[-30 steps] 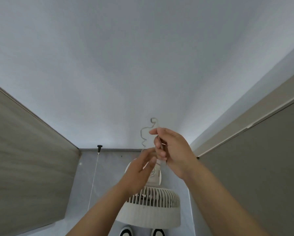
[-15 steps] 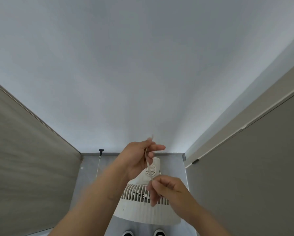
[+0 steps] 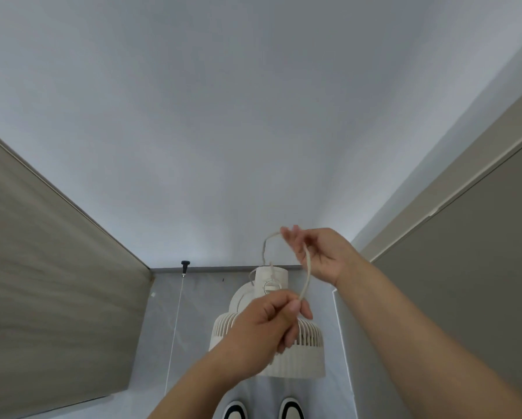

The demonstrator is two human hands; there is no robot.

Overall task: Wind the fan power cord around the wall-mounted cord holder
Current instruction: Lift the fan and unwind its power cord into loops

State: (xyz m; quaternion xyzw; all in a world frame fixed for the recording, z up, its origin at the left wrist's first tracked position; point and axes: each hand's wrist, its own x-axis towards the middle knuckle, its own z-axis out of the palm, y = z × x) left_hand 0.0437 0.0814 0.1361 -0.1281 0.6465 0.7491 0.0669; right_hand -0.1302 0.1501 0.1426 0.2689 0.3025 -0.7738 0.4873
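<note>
A cream wall-mounted fan [image 3: 308, 340] hangs low in the middle of the view, its round mount [image 3: 271, 278] fixed at the wall's foot. The thin cream power cord [image 3: 307, 275] runs from the mount up in a loop and down again. My right hand [image 3: 320, 254] is raised above and right of the mount and pinches the top of the loop. My left hand [image 3: 268, 325] is lower, in front of the fan's grille, and pinches the cord's lower stretch between thumb and forefinger. A separate cord holder cannot be made out.
A black hook [image 3: 185, 263] with a thin white string [image 3: 175, 322] hangs left of the fan. Beige panels [image 3: 57, 282] close in on the left and right [image 3: 465, 282]. Two shoe tips [image 3: 290, 408] show at the bottom edge.
My hands have swapped heights: the right hand rose from below the fan mount to above it, drawing the cord into a loop, while the left hand dropped in front of the grille.
</note>
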